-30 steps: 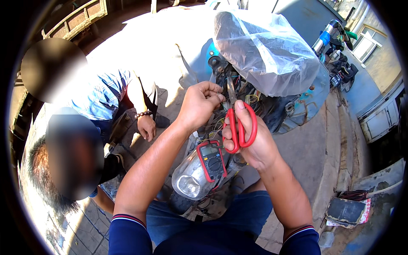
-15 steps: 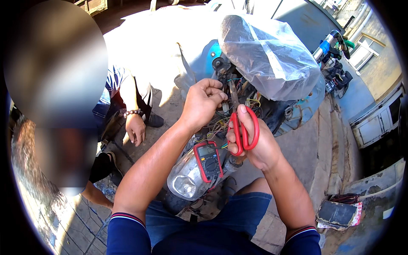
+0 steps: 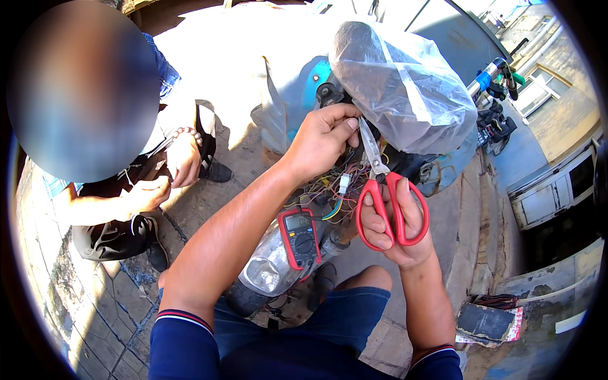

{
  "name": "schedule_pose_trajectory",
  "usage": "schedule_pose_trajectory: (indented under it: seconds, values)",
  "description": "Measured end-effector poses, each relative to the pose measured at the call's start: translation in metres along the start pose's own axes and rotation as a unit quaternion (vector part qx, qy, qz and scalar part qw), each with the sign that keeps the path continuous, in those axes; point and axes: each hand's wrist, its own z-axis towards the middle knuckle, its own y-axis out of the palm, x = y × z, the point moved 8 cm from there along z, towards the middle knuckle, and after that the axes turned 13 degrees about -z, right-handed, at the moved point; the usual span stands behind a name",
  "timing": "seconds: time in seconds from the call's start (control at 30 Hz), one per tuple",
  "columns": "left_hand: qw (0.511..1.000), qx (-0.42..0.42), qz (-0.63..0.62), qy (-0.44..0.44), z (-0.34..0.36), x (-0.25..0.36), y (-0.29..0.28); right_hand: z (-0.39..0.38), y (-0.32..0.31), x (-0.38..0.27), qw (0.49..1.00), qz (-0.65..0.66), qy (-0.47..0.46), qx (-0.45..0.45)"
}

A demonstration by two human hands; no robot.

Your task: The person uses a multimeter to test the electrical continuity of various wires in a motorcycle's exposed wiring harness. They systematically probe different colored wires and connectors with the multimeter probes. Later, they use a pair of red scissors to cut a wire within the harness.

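Observation:
My right hand point(image 3: 408, 237) grips red-handled scissors point(image 3: 371, 147), fingers through the handle loops. The blades point up and left, slightly apart, with their tips beside my left fingertips. My left hand point(image 3: 326, 139) is closed in a pinch above the wiring; what it pinches is too small or hidden to make out. Below the hands lies a tangle of thin coloured wires point(image 3: 316, 190) with a white plug connector point(image 3: 344, 183). A red and black multimeter point(image 3: 299, 237) rests on a clear plastic-covered part point(image 3: 263, 269) of what looks like a scooter.
Plastic film covers the seat-like part point(image 3: 405, 88) just beyond my hands. On the left a person sits, their hands point(image 3: 171, 180) close together. A dark flat box point(image 3: 484, 322) lies at the lower right, near the wall. Paving point(image 3: 114, 316) stretches at the lower left.
My left hand has moved slightly up and right. The scissors have shifted right and tilted left, their blades now a little apart. The other person's hands have come together.

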Motion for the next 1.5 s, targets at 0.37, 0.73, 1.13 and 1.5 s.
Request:
schedule_pose_trajectory:
  seconds: [0.37, 0.73, 1.13, 1.5]
  values:
    - [0.989, -0.081, 0.12, 0.011, 0.021, 0.008, 0.014, -0.011, -0.014, -0.003, 0.999, -0.04, -0.011, 0.026]
    - [0.967, -0.086, 0.237, 0.038, 0.026, 0.018, 0.01, -0.029, -0.017, -0.023, 0.748, -0.598, -0.034, 0.286]
    - [0.969, -0.098, 0.213, 0.073, 0.032, 0.02, 0.009, -0.017, -0.012, -0.029, 0.739, -0.601, -0.018, 0.303]
    - [0.979, -0.09, 0.177, 0.051, 0.031, 0.021, 0.013, -0.018, -0.011, -0.034, 0.67, -0.665, -0.063, 0.325]
